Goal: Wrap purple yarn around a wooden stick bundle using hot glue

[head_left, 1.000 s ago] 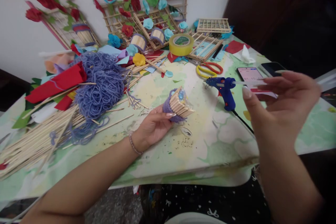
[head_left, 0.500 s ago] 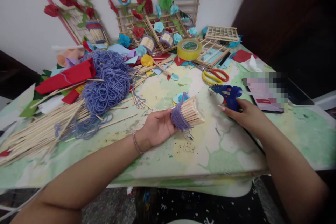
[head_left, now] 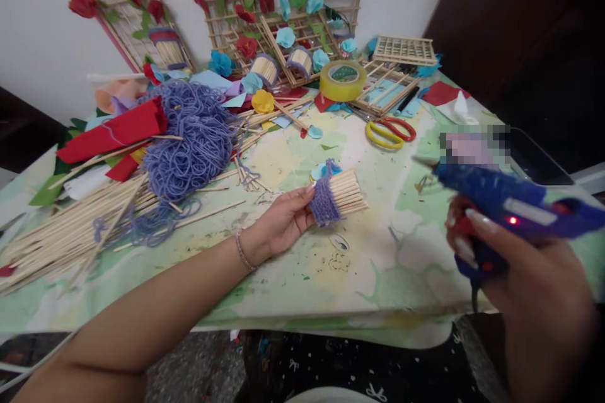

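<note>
My left hand [head_left: 286, 220] is closed on the purple-yarn end of a small basket of wooden sticks [head_left: 347, 194], tilted so its bare stick ends face right. My right hand [head_left: 515, 283] grips a blue glue gun [head_left: 501, 195] close to the camera, with its nozzle toward the left and a small red light lit. Some fingers wrap round the handle near the red trigger. Behind the stick basket, a light-blue and yellow paper piece [head_left: 319, 172] lies partly hidden on the tablecloth [head_left: 302, 283].
A heap of purple yarn [head_left: 189, 138] and many loose sticks [head_left: 80, 230] lie at left. Scissors [head_left: 390, 133], a tape roll [head_left: 343, 80] and a small stick frame [head_left: 385, 91] sit further back. Stick trellises with paper flowers [head_left: 246, 47] lean on the wall. A phone [head_left: 539, 154] lies at right.
My right hand has lifted the glue gun off to the right and nearer the camera. The basket in my left hand has turned slightly. The view has shifted a little.
</note>
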`<state>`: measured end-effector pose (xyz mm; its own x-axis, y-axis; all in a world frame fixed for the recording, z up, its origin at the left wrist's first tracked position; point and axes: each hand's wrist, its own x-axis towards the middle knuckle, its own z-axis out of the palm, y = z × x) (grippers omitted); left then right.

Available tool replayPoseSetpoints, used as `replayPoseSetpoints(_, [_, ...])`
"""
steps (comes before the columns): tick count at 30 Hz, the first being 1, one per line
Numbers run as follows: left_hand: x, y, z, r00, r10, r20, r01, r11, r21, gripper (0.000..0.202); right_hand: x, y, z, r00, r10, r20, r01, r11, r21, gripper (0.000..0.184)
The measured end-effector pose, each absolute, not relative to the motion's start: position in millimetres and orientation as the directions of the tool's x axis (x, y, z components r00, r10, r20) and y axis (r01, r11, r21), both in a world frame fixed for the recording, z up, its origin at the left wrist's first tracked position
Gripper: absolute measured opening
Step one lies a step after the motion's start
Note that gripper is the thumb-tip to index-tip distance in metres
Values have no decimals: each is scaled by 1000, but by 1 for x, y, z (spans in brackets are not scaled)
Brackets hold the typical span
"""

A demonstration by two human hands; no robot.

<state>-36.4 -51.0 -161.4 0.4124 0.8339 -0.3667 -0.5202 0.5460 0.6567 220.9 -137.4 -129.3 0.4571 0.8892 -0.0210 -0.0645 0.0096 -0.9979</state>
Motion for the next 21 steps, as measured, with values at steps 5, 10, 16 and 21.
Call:
replayPoseSetpoints(5, [-36, -52, -161, 413, 840, -352, -533, 536, 655, 13, 200, -182, -147, 337, 925, -176, 96, -220, -971, 26])
replayPoseSetpoints(10, [-37, -52, -161, 412, 841, -349, -524, 533, 665, 13, 179, -183, -152, 188, 976, -106, 285, -158, -945, 29])
replayPoseSetpoints(16, [-36, -53, -161, 400, 846, -353, -520, 526, 673, 11, 174, -177, -156, 185, 982, -27, 414, -103, -904, 31])
replayPoseSetpoints(21, [-36, -54, -161, 403, 835, -375, -508, 544, 668, 11, 170, -176, -158, 167, 986, 20, 430, -54, -901, 29])
